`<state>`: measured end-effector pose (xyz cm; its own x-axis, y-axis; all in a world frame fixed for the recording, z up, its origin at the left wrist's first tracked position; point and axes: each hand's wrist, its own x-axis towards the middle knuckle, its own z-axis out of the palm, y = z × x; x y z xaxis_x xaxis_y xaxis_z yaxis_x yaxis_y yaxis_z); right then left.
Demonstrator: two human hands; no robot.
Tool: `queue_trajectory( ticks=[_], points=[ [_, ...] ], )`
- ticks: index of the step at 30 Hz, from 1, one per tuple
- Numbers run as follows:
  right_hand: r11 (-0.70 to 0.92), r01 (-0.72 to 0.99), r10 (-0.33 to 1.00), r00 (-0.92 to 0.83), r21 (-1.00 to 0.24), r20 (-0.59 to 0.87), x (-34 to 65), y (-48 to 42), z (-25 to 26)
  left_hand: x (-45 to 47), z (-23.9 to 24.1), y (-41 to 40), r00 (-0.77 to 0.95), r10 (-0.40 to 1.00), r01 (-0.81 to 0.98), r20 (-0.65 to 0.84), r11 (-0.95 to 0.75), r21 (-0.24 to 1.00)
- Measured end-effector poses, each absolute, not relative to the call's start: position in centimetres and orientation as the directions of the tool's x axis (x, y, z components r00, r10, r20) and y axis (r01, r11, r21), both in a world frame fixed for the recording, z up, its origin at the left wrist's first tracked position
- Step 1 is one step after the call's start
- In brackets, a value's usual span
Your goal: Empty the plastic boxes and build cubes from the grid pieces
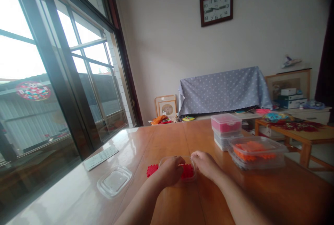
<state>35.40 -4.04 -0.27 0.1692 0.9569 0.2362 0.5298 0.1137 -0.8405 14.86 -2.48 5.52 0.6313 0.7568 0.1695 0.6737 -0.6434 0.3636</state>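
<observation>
Tub: clear tub on the table before you, open side up; long axis appears to run left to right.
Left hand: your left hand reaches over the tub, fingers curled; grip cannot be told.
Right hand: your right hand is at the tub's right rim, fingers bent; grip cannot be told.
Table: glossy brown table, lid at left.
Room: window left, clock on the wall.
Contents: red pieces inside the tub, red block outside, left; orange pieces in the right-hand container.
</observation>
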Motion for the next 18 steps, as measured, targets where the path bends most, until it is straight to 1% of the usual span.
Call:
queue_trajectory(
  ticks=[4,7,10,12,15,18],
  points=[
    [0.119,0.533,0.954,0.171,-0.838,0.244,35.6,-4.0,-0.5,13.9,6.6,-3.3,0.611,0.769,0.632,0.189,-0.618,0.468],
    [0.106,0.533,0.955,0.180,-0.839,0.235,35.7,-3.9,-0.8,12.1,7.4,-3.5,0.576,0.777,0.603,0.253,-0.613,0.510],
    [0.076,0.533,0.955,0.205,-0.843,0.215,35.7,-3.6,-1.2,9.5,7.2,-2.7,0.428,0.805,0.594,0.411,-0.593,0.544],
    [0.055,0.532,0.954,0.221,-0.845,0.202,35.7,-3.4,-1.5,7.6,6.7,-1.8,0.317,0.825,0.572,0.467,-0.560,0.600],
    [0.030,0.533,0.956,0.232,-0.846,0.181,35.7,-3.0,-1.8,5.1,5.9,-0.6,0.194,0.862,0.538,0.468,-0.492,0.684],
    [0.007,0.533,0.958,0.238,-0.846,0.158,35.6,-2.7,-2.1,3.3,5.5,-0.2,0.117,0.884,0.505,0.453,-0.446,0.739]
  ],
)
